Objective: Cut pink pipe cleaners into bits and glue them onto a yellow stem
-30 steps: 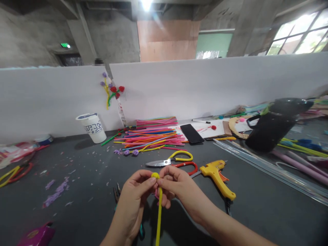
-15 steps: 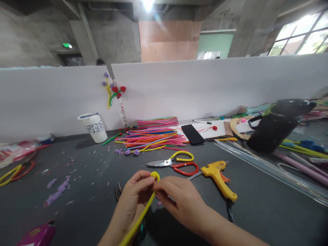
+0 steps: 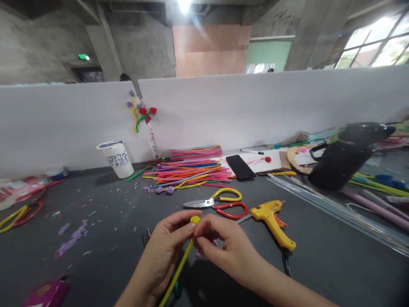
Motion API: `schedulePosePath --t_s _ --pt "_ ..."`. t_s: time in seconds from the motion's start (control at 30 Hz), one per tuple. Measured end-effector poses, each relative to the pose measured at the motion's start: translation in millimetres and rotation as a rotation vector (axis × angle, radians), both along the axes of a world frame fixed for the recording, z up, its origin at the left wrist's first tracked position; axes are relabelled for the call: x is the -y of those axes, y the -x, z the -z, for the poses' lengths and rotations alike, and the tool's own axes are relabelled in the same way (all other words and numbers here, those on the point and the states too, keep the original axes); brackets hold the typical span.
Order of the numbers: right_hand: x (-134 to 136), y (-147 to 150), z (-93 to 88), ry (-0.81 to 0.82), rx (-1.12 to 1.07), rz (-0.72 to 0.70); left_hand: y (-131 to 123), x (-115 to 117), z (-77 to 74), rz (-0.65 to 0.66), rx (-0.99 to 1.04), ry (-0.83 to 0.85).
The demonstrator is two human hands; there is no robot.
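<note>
A yellow pipe cleaner [image 3: 180,267] runs up from the bottom edge to a small curled knob at its tip, between my two hands. My left hand [image 3: 161,251] pinches it just below and beside the knob with thumb and forefinger. From the other side, the bent fingers of my right hand [image 3: 231,249] close on the pipe cleaner at the knob; its exact fingertip contact is partly hidden. Scissors [image 3: 213,204] with one yellow and one red handle lie just beyond my hands. To the right rests a yellow glue gun [image 3: 273,224].
Behind the scissors lies a pile of coloured pipe cleaners [image 3: 191,172], with a black phone [image 3: 240,166] beside it. A white cup [image 3: 116,160] stands left, a black jug [image 3: 340,160] right. Clear rods [image 3: 338,213] cross the right side. Purple scraps [image 3: 73,238] litter the left.
The curled tip of the pipe cleaner has turned from an open-looking loop into a compact knob. Its long tail has swung rightward. My right hand's fingers have bent more.
</note>
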State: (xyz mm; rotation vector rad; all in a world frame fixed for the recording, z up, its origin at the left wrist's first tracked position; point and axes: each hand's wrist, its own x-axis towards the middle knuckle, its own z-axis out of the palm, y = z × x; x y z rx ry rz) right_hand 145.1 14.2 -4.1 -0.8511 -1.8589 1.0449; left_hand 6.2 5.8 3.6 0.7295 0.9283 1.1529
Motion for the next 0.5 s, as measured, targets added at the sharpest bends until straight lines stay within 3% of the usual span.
schedulePosePath --t_s 0.27,0.4,0.5 --pt "-4.7 4.0 7.9 0.287 -0.184 0.005 3.3 -0.6 1.4 -0.053 -0.032 -0.021" --pt "-6.1 3.5 7.9 0.253 -0.169 0.056 2.8 -2.9 5.1 -0.057 -0.104 -0.021" --pt "-7.4 1.3 6.0 0.155 -0.077 0.130 3.6 -6.5 7.2 -0.045 -0.271 -0.106"
